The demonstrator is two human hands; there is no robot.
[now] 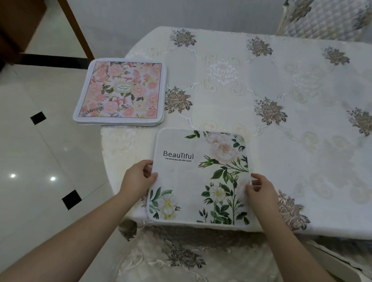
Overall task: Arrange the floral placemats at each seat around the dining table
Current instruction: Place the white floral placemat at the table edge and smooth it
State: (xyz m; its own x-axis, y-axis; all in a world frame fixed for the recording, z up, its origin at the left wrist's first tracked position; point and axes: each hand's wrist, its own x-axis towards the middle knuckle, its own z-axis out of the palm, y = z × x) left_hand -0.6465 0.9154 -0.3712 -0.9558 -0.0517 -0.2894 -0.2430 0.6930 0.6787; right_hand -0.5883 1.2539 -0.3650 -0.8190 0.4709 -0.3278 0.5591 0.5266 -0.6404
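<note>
Two hands on one mat right now: the left hand (139, 174) pinches the left edge of the white placemat (201, 178), the one printed "Beautiful" with green leaves and pale roses, while the right hand (261, 189) pinches the opposite edge, thumb on top. It lies flat on the tablecloth (303, 89) at the near seat, its front edge just at the table's rim, above the chair seat (188, 270) tucked below. Looks like the squaring-up step at this place, nudging the mat parallel to the edge. Off to the left, a pink stack of placemats (122, 92) waits at the table's corner, overhanging the rim a little. Next, I'd judge, both hands let go and one mat gets peeled off that stack for another seat, perhaps by the far chair (324, 17).
</note>
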